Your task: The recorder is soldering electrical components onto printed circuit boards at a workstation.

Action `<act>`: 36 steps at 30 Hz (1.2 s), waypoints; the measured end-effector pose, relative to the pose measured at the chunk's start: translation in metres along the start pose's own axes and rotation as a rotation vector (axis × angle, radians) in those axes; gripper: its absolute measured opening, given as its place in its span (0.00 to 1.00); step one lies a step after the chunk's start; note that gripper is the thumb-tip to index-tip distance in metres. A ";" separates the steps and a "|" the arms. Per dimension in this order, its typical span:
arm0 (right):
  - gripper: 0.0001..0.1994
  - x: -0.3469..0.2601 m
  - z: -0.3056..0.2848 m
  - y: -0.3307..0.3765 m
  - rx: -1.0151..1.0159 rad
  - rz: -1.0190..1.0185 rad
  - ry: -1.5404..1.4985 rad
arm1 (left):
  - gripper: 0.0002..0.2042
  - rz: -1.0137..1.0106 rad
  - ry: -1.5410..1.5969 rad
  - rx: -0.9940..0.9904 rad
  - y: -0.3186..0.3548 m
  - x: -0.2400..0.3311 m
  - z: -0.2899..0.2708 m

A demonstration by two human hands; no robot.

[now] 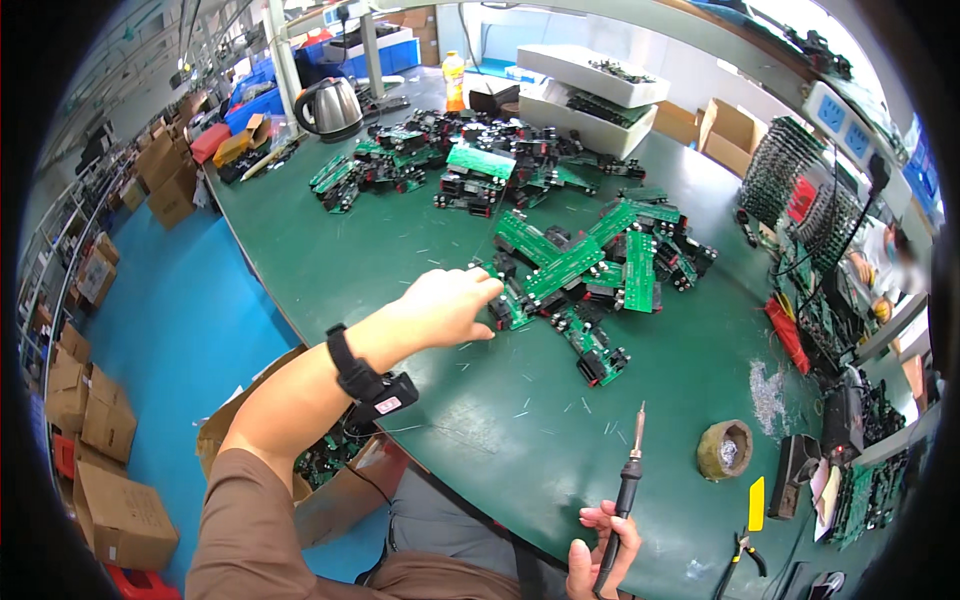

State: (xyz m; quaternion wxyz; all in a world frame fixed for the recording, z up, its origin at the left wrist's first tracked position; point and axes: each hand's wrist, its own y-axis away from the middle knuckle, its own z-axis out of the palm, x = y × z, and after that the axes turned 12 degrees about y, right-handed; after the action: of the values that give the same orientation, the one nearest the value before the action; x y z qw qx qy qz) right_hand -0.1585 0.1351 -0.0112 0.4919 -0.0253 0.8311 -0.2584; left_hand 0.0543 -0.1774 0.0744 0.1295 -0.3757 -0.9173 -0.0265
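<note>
Head view: under and ahead of the fingers of my left hand [450, 302] and my right hand [607, 548] spreads a broad dark-green tabletop [330, 245]. Farthest beyond my left fingers lies a long heap of green circuit boards with black and red parts [475, 185]. Nearer, just right of those fingers, is a loose pile of green rectangular circuit boards with black components [570, 268], some crossing one another. Past both heaps from my fingers sit white foam trays [590, 75], one stacked askew on the other. Well ahead and left of my left fingers stands a silver metal kettle with a black handle [335, 108].

My right fingers are wrapped around a black-handled soldering iron with a slim metal tip [628, 488], which points up and away from me. My left fingers are bent at the pile's near-left edge, beside a green-and-black board [514, 306]; I cannot tell whether they grip it. Right of my right fingers are a round brownish cup [712, 458], yellow-and-black pliers [737, 555] and a flat yellow strip [757, 503].
</note>
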 end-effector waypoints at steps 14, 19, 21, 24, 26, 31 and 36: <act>0.27 -0.006 -0.002 -0.007 0.004 -0.005 0.015 | 0.15 0.173 0.287 0.043 0.001 -0.008 -0.002; 0.23 0.000 0.001 -0.004 0.021 -0.005 0.050 | 0.13 -0.080 1.381 0.073 0.019 0.010 -0.011; 0.29 0.015 0.004 0.003 0.012 -0.013 -0.068 | 0.15 -0.087 1.513 0.106 0.026 0.027 -0.012; 0.27 0.009 0.007 -0.003 0.103 -0.018 -0.064 | 0.15 -0.041 1.720 0.065 0.042 0.048 -0.009; 0.26 0.007 0.008 -0.002 0.100 -0.019 -0.062 | 0.16 -0.069 1.667 -0.061 0.048 0.050 0.016; 0.28 0.011 0.006 0.000 0.061 -0.023 -0.107 | 0.15 -0.225 1.637 -0.146 0.042 0.053 0.033; 0.30 0.016 0.004 0.006 0.171 -0.104 -0.087 | 0.16 -0.129 1.846 -0.581 0.039 0.067 0.033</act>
State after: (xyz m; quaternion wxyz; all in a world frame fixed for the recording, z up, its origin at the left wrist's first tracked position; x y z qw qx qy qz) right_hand -0.1626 0.1335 -0.0284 0.5137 -0.0375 0.7814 -0.3523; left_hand 0.0281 -0.0991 0.0582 0.6990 -0.1735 -0.4309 -0.5437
